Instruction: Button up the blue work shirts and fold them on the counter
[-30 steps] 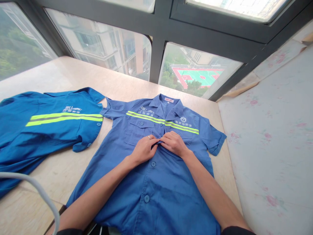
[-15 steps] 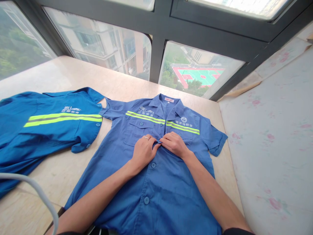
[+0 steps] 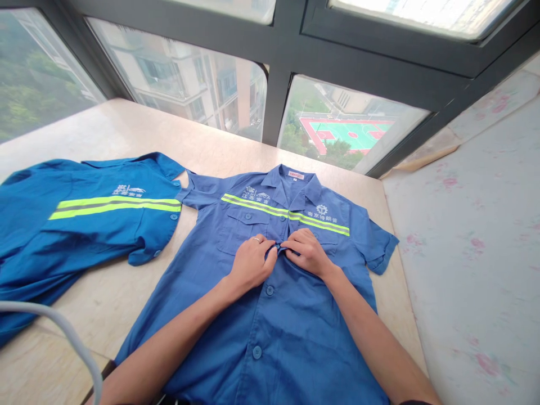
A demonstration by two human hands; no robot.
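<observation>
A blue short-sleeved work shirt (image 3: pixel 270 326) with a yellow reflective stripe lies face up on the pale table (image 3: pixel 126 129), collar towards the window. My left hand (image 3: pixel 252 262), wearing a ring, and my right hand (image 3: pixel 307 253) meet at the shirt's front placket just below the stripe. Both hands pinch the fabric edges around a button at chest height. Two fastened buttons show lower down the front.
A second, brighter blue shirt (image 3: pixel 84 214) with a reflective stripe lies spread at the left. A white cable (image 3: pixel 63 332) curves across the near left corner. Dark-framed windows (image 3: pixel 278 73) run along the table's far edge. A floral-patterned surface (image 3: pixel 472 225) lies at the right.
My hands stay at the same button on the placket, their fingers shifting slightly. The view has drifted a little; the shirts have not moved.
</observation>
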